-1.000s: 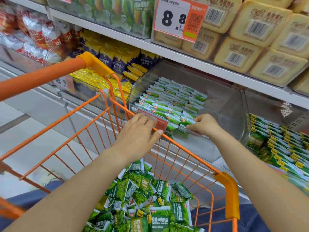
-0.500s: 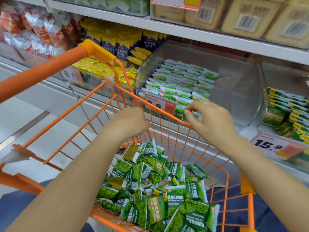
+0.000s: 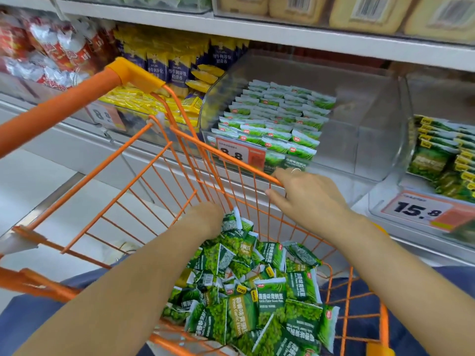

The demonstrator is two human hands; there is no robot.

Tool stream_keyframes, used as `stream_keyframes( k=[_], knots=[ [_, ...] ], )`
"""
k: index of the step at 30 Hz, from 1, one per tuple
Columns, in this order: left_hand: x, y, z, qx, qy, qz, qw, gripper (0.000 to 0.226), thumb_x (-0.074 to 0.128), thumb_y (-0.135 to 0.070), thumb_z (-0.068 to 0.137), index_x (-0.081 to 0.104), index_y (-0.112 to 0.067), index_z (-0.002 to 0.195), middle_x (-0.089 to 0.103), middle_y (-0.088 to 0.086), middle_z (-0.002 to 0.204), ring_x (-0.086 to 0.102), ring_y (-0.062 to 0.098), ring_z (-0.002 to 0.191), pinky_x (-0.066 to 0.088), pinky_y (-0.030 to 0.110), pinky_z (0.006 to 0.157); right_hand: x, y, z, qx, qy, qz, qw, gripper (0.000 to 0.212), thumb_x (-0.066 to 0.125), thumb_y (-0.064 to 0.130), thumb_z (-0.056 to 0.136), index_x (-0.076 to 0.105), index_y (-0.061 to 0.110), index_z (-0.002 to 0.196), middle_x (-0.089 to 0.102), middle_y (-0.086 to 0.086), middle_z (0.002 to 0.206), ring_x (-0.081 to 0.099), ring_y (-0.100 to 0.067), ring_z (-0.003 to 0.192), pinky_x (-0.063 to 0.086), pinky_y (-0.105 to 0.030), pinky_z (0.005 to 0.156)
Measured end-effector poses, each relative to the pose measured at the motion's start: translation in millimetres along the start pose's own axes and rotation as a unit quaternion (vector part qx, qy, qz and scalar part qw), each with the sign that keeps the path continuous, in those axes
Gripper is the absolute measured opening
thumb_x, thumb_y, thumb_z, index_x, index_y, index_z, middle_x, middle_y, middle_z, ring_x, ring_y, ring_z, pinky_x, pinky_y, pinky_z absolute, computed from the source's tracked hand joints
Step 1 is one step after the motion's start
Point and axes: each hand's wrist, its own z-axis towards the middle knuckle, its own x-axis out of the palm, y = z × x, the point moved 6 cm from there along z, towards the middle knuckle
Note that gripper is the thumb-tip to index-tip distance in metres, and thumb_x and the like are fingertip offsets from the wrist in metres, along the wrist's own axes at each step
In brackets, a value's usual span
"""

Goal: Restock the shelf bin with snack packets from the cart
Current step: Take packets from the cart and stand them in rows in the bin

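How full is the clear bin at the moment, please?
Part full: packets fill the bin's left side; its right side is bare.

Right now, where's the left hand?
In the head view, the left hand is low at centre, down inside the orange cart on the pile of green packets, left of the right hand.
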Motion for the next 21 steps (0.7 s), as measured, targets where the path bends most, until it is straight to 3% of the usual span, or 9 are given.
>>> stream_keyframes(
  k=[2, 4, 6, 8, 10, 13, 16, 19, 21],
  knots=[
    [-19.1, 4.9, -4.4, 0.039, 0.003, -0.073, 0.997, 0.017, 0.06, -0.015, 0.09, 0.052, -0.008, 0.104, 0.052, 0.007, 0.087, 0.053, 0.022, 0.079, 0.041, 0.027, 0.06, -1.4, -5.2, 0.1, 0.02, -0.019, 0.008, 1.0, 0.037, 0.037, 0.053, 0.097, 0.053, 0.022, 0.109, 0.06, 0.003, 0.096, 0.059, -0.021, 0.087, 0.042, -0.031, 0.061],
    [-38.0, 6.7, -18.7, 0.09, 0.041, -0.221, 0.97, 0.02, 0.07, -0.024, 0.087, 0.057, -0.013, 0.099, 0.056, -0.002, 0.088, 0.058, 0.016, 0.083, 0.047, 0.024, 0.062, -4.5, -9.3, -0.5, 0.041, -0.045, 0.035, 0.998, 0.042, 0.036, 0.059, 0.094, 0.058, 0.025, 0.108, 0.063, 0.004, 0.098, 0.059, -0.019, 0.093, 0.048, -0.032, 0.067],
    [-58.4, -0.3, -43.6, 0.152, 0.075, -0.351, 0.921, 0.02, 0.072, -0.031, 0.085, 0.066, -0.021, 0.102, 0.065, -0.012, 0.098, 0.063, 0.004, 0.093, 0.051, 0.02, 0.071, -10.1, -12.2, -0.9, 0.058, -0.078, 0.101, 0.99, 0.045, 0.037, 0.063, 0.092, 0.063, 0.027, 0.102, 0.064, 0.009, 0.096, 0.057, -0.014, 0.094, 0.046, -0.031, 0.07],
    [-75.9, -12.9, -64.1, 0.208, 0.079, -0.449, 0.865, 0.017, 0.07, -0.025, 0.085, 0.067, -0.024, 0.101, 0.071, -0.015, 0.083, 0.063, -0.005, 0.074, 0.046, 0.011, 0.061, -16.5, -13.7, -3.5, 0.058, -0.11, 0.204, 0.971, 0.05, 0.035, 0.067, 0.089, 0.065, 0.028, 0.09, 0.063, 0.014, 0.088, 0.056, -0.01, 0.089, 0.042, -0.031, 0.069],
    [-89.7, -22.6, -76.6, 0.24, 0.06, -0.548, 0.799, 0.017, 0.068, -0.017, 0.084, 0.065, -0.019, 0.1, 0.071, -0.01, 0.073, 0.063, -0.001, 0.065, 0.045, 0.012, 0.056, -23.1, -18.2, -7.1, 0.059, -0.142, 0.307, 0.939, 0.053, 0.032, 0.065, 0.087, 0.068, 0.027, 0.084, 0.067, 0.012, 0.084, 0.059, -0.008, 0.084, 0.045, -0.032, 0.071],
    [-101.1, -25.1, -79.4, 0.248, -0.017, -0.652, 0.716, 0.026, 0.068, -0.025, 0.075, 0.066, -0.014, 0.098, 0.072, -0.001, 0.084, 0.067, 0.011, 0.075, 0.054, 0.024, 0.065, -32.2, -22.8, -10.7, 0.081, -0.145, 0.47, 0.867, 0.046, 0.048, 0.059, 0.09, 0.072, 0.021, 0.082, 0.071, 0.007, 0.08, 0.064, -0.01, 0.078, 0.049, -0.036, 0.076],
    [-105.1, -22.4, -76.8, 0.225, -0.124, -0.682, 0.684, 0.023, 0.071, -0.029, 0.071, 0.07, -0.015, 0.089, 0.072, 0.001, 0.081, 0.067, 0.012, 0.076, 0.054, 0.025, 0.069, -33.3, -20.6, -13.0, 0.103, -0.078, 0.558, 0.82, 0.032, 0.059, 0.048, 0.077, 0.071, 0.018, 0.083, 0.07, -0.007, 0.081, 0.065, -0.019, 0.071, 0.054, -0.036, 0.071],
    [-104.8, -26.6, -78.6, 0.217, -0.174, -0.697, 0.661, 0.013, 0.074, -0.025, 0.074, 0.071, -0.017, 0.084, 0.071, 0.002, 0.078, 0.066, 0.01, 0.073, 0.054, 0.027, 0.069, -26.8, -15.2, -15.9, 0.101, 0.016, 0.582, 0.807, 0.023, 0.07, 0.031, 0.071, 0.067, 0.021, 0.091, 0.073, 0.001, 0.081, 0.069, -0.013, 0.069, 0.054, -0.022, 0.059],
    [-106.0, -30.9, -82.2, 0.222, -0.207, -0.677, 0.671, 0.009, 0.069, -0.026, 0.082, 0.072, -0.017, 0.081, 0.069, -0.003, 0.073, 0.064, 0.006, 0.069, 0.051, 0.018, 0.063, -27.9, -17.5, -17.7, 0.109, 0.014, 0.59, 0.8, 0.018, 0.073, 0.016, 0.075, 0.067, 0.017, 0.092, 0.072, 0.0, 0.08, 0.069, -0.012, 0.07, 0.054, -0.02, 0.059]
  ],
)
